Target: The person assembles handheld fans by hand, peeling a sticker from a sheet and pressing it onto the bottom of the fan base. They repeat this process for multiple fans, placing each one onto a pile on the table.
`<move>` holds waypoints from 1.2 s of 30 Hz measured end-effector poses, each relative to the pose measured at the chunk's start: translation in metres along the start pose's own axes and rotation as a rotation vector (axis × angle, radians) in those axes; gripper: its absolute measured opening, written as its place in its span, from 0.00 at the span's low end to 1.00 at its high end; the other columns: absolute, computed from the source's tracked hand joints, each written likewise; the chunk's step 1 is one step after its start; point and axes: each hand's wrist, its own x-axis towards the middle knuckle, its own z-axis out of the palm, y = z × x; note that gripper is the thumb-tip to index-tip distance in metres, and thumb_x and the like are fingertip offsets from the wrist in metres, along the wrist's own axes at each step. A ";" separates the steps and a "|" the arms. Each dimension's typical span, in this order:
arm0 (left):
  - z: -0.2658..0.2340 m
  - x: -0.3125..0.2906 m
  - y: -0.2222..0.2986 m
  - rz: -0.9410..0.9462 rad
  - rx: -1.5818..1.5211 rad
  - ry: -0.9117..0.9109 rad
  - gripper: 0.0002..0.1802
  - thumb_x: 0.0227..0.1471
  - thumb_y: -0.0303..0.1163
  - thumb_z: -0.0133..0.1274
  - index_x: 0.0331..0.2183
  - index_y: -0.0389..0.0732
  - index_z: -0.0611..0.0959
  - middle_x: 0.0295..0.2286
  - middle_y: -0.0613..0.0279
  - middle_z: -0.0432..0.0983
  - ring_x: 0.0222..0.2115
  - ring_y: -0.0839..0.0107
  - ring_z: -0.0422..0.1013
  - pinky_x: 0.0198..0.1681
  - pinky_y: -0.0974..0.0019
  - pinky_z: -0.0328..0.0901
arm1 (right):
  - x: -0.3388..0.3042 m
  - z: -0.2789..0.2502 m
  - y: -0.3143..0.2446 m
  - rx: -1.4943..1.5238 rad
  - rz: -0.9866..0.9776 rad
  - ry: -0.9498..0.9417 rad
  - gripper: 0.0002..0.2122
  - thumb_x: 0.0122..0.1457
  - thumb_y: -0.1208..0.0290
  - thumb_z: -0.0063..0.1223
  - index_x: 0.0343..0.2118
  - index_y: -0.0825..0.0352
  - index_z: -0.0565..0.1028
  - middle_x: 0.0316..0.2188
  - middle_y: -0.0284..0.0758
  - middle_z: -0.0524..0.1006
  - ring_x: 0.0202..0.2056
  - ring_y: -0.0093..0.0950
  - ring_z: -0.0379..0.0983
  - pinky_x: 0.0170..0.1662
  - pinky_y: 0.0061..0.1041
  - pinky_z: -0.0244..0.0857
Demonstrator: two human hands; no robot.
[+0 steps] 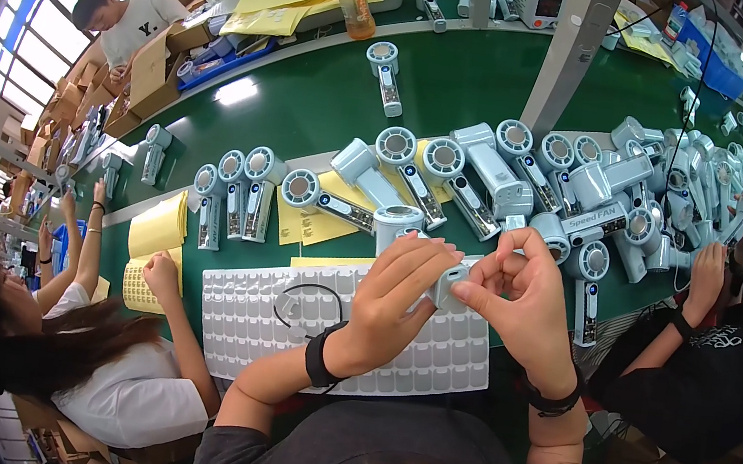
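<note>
My left hand (396, 296) is wrapped round a light-blue handheld fan (450, 289), covering most of its handle. The end of the handle sticks out toward my right hand (518, 298). There my right thumb and fingers are pinched together against the handle end; whatever is between them is too small or hidden to make out. Below both hands lies a white sheet of grey rounded labels (235, 341), with a thin dark loop (278, 300) resting on it. A light-blue fan head (399, 221) shows just beyond my left fingers.
Several more fans (302, 187) lie in a row beyond my hands, heaped densely at the right (679, 179). Yellow paper sheets (157, 223) lie at left. A metal post (583, 53) rises from the green table (297, 81). Co-workers sit left (128, 369) and right (701, 369).
</note>
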 end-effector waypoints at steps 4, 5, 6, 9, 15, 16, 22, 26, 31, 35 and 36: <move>-0.002 0.000 -0.001 0.013 0.014 0.012 0.27 0.32 0.15 0.64 0.41 0.34 0.81 0.39 0.54 0.79 0.44 0.56 0.75 0.52 0.52 0.67 | -0.001 0.006 -0.003 -0.101 -0.047 0.041 0.20 0.49 0.85 0.63 0.35 0.63 0.60 0.24 0.30 0.75 0.25 0.12 0.67 0.28 0.12 0.59; -0.002 0.000 -0.001 0.015 0.012 0.008 0.27 0.32 0.15 0.64 0.41 0.34 0.81 0.39 0.54 0.79 0.44 0.56 0.75 0.52 0.52 0.67 | -0.001 0.006 -0.003 -0.101 -0.051 0.044 0.20 0.48 0.85 0.63 0.35 0.63 0.60 0.24 0.29 0.74 0.24 0.12 0.66 0.28 0.12 0.59; -0.002 0.000 -0.001 0.018 0.012 0.012 0.27 0.32 0.15 0.64 0.41 0.34 0.81 0.39 0.54 0.79 0.44 0.56 0.75 0.52 0.52 0.67 | -0.001 0.007 -0.003 -0.100 -0.056 0.047 0.20 0.48 0.85 0.64 0.34 0.63 0.60 0.24 0.29 0.74 0.24 0.12 0.65 0.28 0.12 0.58; -0.001 0.002 -0.001 0.028 0.010 0.017 0.27 0.32 0.15 0.64 0.41 0.34 0.81 0.39 0.54 0.79 0.44 0.55 0.75 0.52 0.51 0.67 | -0.001 0.008 -0.005 -0.105 -0.057 0.060 0.20 0.48 0.84 0.64 0.34 0.63 0.60 0.23 0.28 0.74 0.24 0.11 0.64 0.28 0.12 0.57; -0.001 0.005 -0.002 0.029 -0.006 0.028 0.27 0.32 0.13 0.62 0.41 0.34 0.81 0.39 0.53 0.79 0.44 0.55 0.74 0.53 0.50 0.66 | 0.002 0.006 -0.001 -0.300 -0.182 0.107 0.18 0.50 0.81 0.64 0.35 0.64 0.62 0.24 0.27 0.73 0.25 0.12 0.64 0.31 0.13 0.58; -0.001 0.008 -0.002 0.025 -0.031 0.033 0.27 0.32 0.13 0.62 0.41 0.34 0.81 0.39 0.53 0.79 0.44 0.55 0.74 0.54 0.50 0.66 | 0.004 0.003 0.001 -0.300 -0.183 0.114 0.18 0.50 0.81 0.64 0.35 0.64 0.62 0.24 0.27 0.73 0.25 0.12 0.64 0.31 0.13 0.58; -0.012 0.077 -0.078 0.348 0.202 -0.057 0.26 0.37 0.12 0.53 0.44 0.37 0.79 0.43 0.51 0.75 0.47 0.53 0.72 0.56 0.53 0.63 | 0.012 -0.031 0.052 -0.223 -0.188 0.275 0.10 0.55 0.77 0.58 0.37 0.65 0.69 0.28 0.30 0.71 0.28 0.16 0.66 0.33 0.16 0.60; -0.013 0.134 -0.183 0.433 0.593 -0.242 0.20 0.46 0.20 0.48 0.44 0.39 0.77 0.42 0.54 0.73 0.50 0.56 0.69 0.57 0.55 0.61 | -0.001 -0.021 0.088 -0.685 -0.226 0.222 0.07 0.56 0.80 0.54 0.38 0.68 0.74 0.30 0.36 0.70 0.30 0.27 0.70 0.35 0.23 0.64; -0.012 0.142 -0.272 0.346 0.821 -0.516 0.21 0.46 0.19 0.47 0.46 0.39 0.76 0.42 0.55 0.72 0.49 0.57 0.69 0.56 0.58 0.62 | 0.007 -0.005 0.128 -0.988 -0.354 0.349 0.08 0.54 0.80 0.54 0.38 0.70 0.76 0.31 0.40 0.69 0.31 0.38 0.70 0.35 0.31 0.66; 0.002 0.144 -0.295 0.186 0.679 -0.610 0.25 0.46 0.19 0.49 0.49 0.40 0.74 0.46 0.54 0.70 0.50 0.56 0.67 0.55 0.60 0.63 | 0.006 -0.002 0.128 -0.933 -0.303 0.376 0.09 0.53 0.79 0.56 0.38 0.70 0.75 0.30 0.41 0.68 0.31 0.41 0.69 0.35 0.35 0.65; 0.010 0.150 -0.294 0.042 0.567 -0.609 0.26 0.45 0.19 0.49 0.50 0.41 0.74 0.48 0.52 0.68 0.51 0.55 0.66 0.56 0.59 0.62 | 0.006 -0.003 0.126 -0.905 -0.273 0.376 0.09 0.53 0.79 0.56 0.38 0.70 0.75 0.31 0.41 0.68 0.32 0.41 0.69 0.35 0.35 0.65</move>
